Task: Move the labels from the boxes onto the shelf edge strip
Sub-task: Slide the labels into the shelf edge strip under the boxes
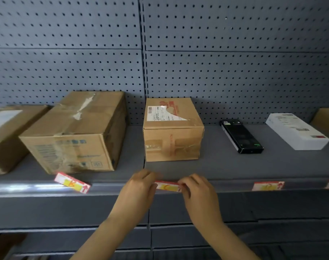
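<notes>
Pinching label [167,186] ends, left hand [139,186], right hand [197,190], at shelf edge strip [225,186] (thin, floppy, I'd keep holding ends).

L hand [139,186] & R hand [197,190] raised, fingers pinched

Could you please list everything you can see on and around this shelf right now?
cardboard boxes: four, brown, on the shelf; two at left, one in the middle, one cut off at the right edge.
black box: one, flat, right of the middle box.
white box: one, flat, far right.
labels: four, red and yellow, on the shelf edge strip; the left one tilted, one held in the middle, two at right.
pegboard: grey, behind the shelf.
lower shelves: grey, below.
left hand: pinching the middle label's left end.
right hand: pinching its right end.
</notes>
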Demonstrator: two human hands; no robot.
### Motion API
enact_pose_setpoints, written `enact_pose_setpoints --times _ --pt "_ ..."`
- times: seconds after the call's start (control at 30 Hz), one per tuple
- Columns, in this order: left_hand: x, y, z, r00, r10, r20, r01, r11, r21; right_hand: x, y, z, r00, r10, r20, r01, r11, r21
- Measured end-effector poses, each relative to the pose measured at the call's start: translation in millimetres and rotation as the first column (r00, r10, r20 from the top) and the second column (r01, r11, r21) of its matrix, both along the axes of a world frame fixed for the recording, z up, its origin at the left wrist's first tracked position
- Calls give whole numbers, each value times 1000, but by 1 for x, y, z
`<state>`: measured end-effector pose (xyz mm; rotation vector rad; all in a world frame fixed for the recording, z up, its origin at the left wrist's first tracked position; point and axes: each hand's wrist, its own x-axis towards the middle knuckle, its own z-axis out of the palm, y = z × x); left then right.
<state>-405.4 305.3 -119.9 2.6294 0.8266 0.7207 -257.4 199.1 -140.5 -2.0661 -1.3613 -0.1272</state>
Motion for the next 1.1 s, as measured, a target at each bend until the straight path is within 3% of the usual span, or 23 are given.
enact_pose_setpoints --times 0.1,0.3,0.83,1.1 --pt "3 3 -2 998 -56 -1 56 998 -3 2 1 3 999 -6 38 6 1000 -14" --pt "9 -6 -4 999 7 -46 -3 997 77 13 -3 4 995 40 89 -35 998 -57" --pt "15 -14 -15 993 100 -63 -96 994 59 16 -8 2 990 129 57 -126 991 -48" --pt "10 -23 -21 989 84 -120 -80 996 39 12 -11 -4 975 114 188 -107 993 -51"
